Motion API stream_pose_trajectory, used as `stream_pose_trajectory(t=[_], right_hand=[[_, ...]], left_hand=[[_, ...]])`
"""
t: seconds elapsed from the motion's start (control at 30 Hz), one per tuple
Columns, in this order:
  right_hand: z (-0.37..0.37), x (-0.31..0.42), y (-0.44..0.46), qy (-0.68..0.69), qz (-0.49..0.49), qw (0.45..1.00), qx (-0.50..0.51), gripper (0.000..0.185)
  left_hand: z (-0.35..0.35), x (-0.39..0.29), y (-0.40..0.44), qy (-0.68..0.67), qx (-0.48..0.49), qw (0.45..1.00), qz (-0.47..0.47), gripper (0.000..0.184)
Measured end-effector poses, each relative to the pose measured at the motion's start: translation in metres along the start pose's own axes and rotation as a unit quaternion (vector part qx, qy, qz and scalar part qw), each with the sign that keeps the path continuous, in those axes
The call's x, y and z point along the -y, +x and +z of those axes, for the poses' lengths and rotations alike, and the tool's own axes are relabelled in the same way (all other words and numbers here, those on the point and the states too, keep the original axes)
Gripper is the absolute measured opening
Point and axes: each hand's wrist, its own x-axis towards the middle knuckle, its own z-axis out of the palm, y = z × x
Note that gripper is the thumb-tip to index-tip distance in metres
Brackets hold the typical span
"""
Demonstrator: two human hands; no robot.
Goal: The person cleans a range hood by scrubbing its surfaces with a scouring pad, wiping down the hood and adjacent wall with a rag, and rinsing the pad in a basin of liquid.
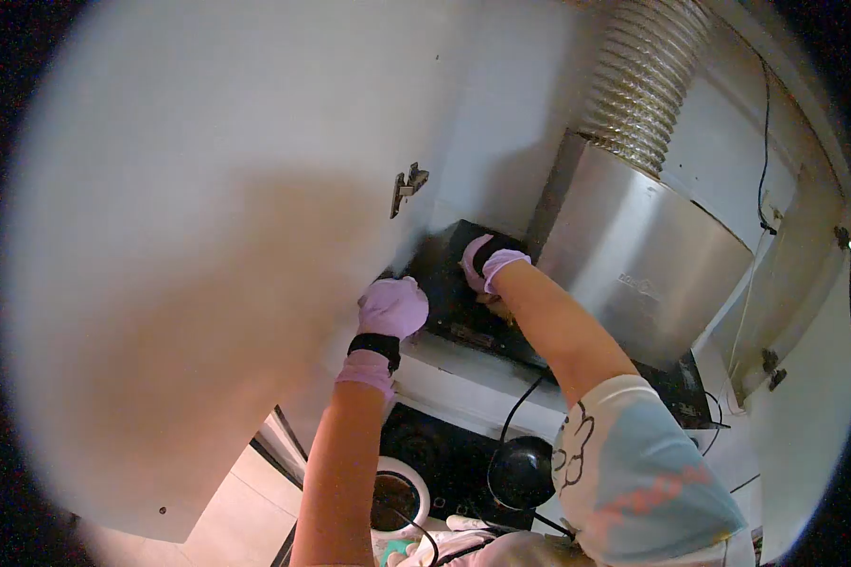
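Note:
My left hand [393, 306], in a pink glove with a black band at the wrist, rests at the left end of a dark range hood top [444, 283], its fingers curled at the edge. On the same dark surface, further right and close to the metal duct cover [633, 255], is my right hand [482, 269], also gloved in pink with a black band. Its fingers point down, and something small and brownish that I cannot make out shows beneath them.
A white cabinet door [208, 236] with a hinge [408, 189] stands open at left. A ribbed duct [643, 85] rises from the cover. Below are a black cooktop [435, 444], a black pan [523, 472] and a white-rimmed pot [420, 491]. A cable [764, 142] hangs at right.

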Motion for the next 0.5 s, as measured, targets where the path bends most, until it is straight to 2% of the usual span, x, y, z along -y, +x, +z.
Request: stream_pose_trajectory(t=[0.07, 0.1, 0.17, 0.33, 0.4, 0.5], right_hand=[[0.009, -0.003, 0.013, 0.042, -0.061, 0.997, 0.033, 0.042], [0.018, -0.005, 0.02, 0.042, -0.062, 0.997, 0.033, 0.042], [0.034, -0.01, 0.031, 0.019, -0.085, 0.996, -0.003, 0.038], [0.021, 0.001, 0.003, 0.056, -0.154, 0.986, 0.004, 0.026], [0.016, -0.001, -0.004, 0.098, -0.19, 0.976, 0.042, 0.021], [-0.001, -0.015, -0.002, 0.174, -0.228, 0.945, 0.159, 0.016]], left_hand=[[-0.008, -0.006, -0.007, 0.02, 0.016, 1.0, -0.014, 0.028], [-0.005, -0.004, -0.005, 0.02, 0.017, 1.0, -0.014, 0.028], [0.006, 0.002, 0.001, 0.019, -0.011, 1.0, 0.015, 0.03], [0.014, 0.004, 0.0, 0.027, -0.047, 0.998, 0.018, 0.03], [0.01, 0.002, -0.004, 0.029, -0.046, 0.998, 0.011, 0.03], [0.01, 0.003, -0.004, 0.03, -0.052, 0.997, 0.044, 0.03]])
